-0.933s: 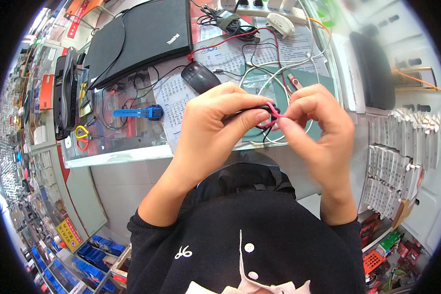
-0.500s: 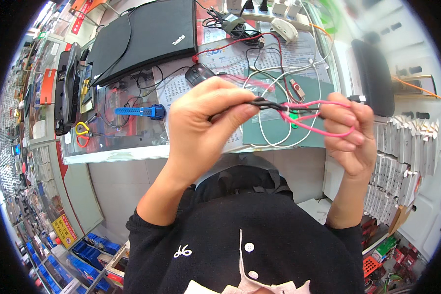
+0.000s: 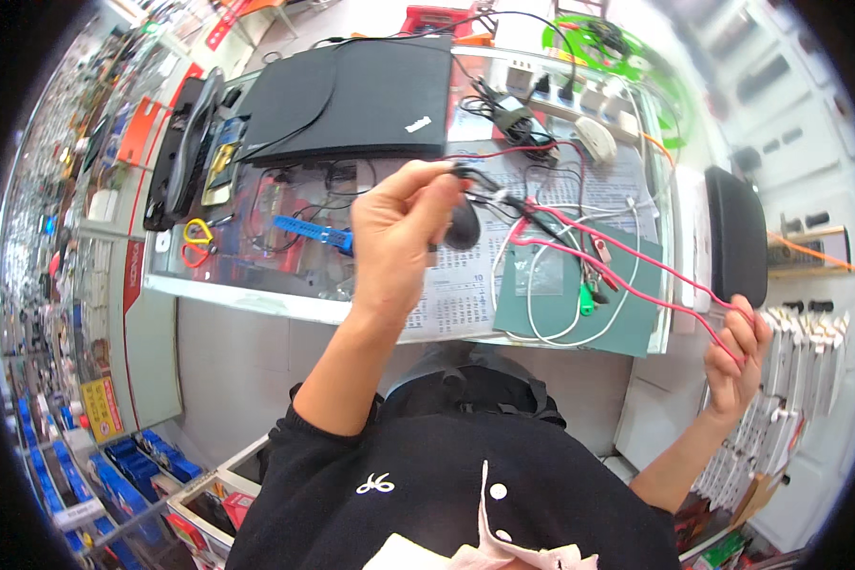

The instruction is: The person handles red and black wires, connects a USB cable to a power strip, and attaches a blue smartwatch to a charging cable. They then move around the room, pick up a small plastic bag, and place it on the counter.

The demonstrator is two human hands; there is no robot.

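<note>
My left hand (image 3: 401,228) is closed, thumb against fingers, around a bundle of black cable (image 3: 477,178) above the desk's middle. A small white band sits on that bundle. From it a pink cable (image 3: 670,269) runs right in two strands, spread slightly apart. At the far right, past the desk's edge, the fingers of my right hand (image 3: 737,353) are closed on the pink cable's end. Beneath the strands lies a green mat (image 3: 636,318) with a looped white cable (image 3: 565,337), a red-and-silver USB stick and a green item (image 3: 587,300).
A closed black laptop (image 3: 351,104) lies at the back. A black mouse (image 3: 463,228) is beside my left hand. Left of it are a blue watch strap (image 3: 306,229) and scissors (image 3: 198,243). Behind stand a power strip (image 3: 594,106) and a coiled black adapter cable (image 3: 513,122).
My right hand has moved right and toward me, away from my left hand. The pink cable, earlier looped close between them, is now drawn out long. The whole view has shifted.
</note>
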